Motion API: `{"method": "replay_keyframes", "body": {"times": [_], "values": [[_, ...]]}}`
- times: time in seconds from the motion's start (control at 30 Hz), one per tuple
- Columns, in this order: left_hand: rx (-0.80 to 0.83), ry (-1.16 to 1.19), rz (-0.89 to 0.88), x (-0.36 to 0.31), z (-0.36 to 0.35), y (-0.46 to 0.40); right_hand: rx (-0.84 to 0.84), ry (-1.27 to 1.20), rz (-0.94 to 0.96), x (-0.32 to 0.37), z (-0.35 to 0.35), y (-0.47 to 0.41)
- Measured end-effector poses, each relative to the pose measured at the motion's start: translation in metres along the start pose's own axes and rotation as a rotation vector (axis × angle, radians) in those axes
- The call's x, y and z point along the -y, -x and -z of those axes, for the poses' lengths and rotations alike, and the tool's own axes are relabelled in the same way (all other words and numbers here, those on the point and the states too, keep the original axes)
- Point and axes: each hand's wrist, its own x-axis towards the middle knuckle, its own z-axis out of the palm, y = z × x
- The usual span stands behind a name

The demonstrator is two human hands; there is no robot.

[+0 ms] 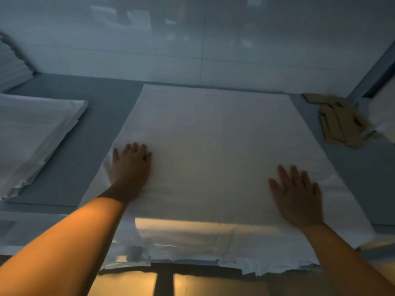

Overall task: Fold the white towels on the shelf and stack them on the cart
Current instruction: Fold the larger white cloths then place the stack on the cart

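Both hands lie flat and spread on the towel [205,150], palms down, fingers fanned, pinching nothing. The left hand [130,167] presses near the cloth's left edge at about 9 o'clock from its middle; the right hand [299,197] rests at about 4 o'clock, short of the right edge. Both are blurred, so whether they are sliding or only pressing I cannot tell.

The towel is spread on the shelf [89,133], far edge at 12 o'clock close to the wall [192,39], near edge at 6 o'clock draped over the shelf's front lip, where several ragged layers show. It looks thin, soft and light, more like sheeting than thick terry. I judge it will crease where pressed, hold a fold fairly well, and slide readily on the smooth shelf, so one palm should anchor it while the other moves. It will sag if lifted by one point. The best hold seems to be the two near corners at 5 and 7 o'clock, pinched through all layers so none trail, then carried toward 12 o'clock.

A stack [36,129] of white cloth lies at 9 o'clock, well apart. Tan cloths [342,124] lie heaped at 2 o'clock, just beside the towel's far right corner. No cart is visible.
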Motion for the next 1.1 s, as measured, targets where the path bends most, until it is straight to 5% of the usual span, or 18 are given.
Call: {"method": "replay_keyframes", "body": {"times": [0.13,0.27,1.1], "values": [[0.027,0.064,-0.204,-0.029,0.001,0.032,0.117,-0.008,-0.116,-0.014,0.013,0.006],[0.233,-0.011,-0.176,-0.067,-0.015,0.050,0.124,0.039,0.099,0.039,0.009,0.010],[0.108,-0.051,-0.193,-0.082,-0.042,-0.081,0.033,0.000,0.131,0.098,-0.009,-0.117]]}}
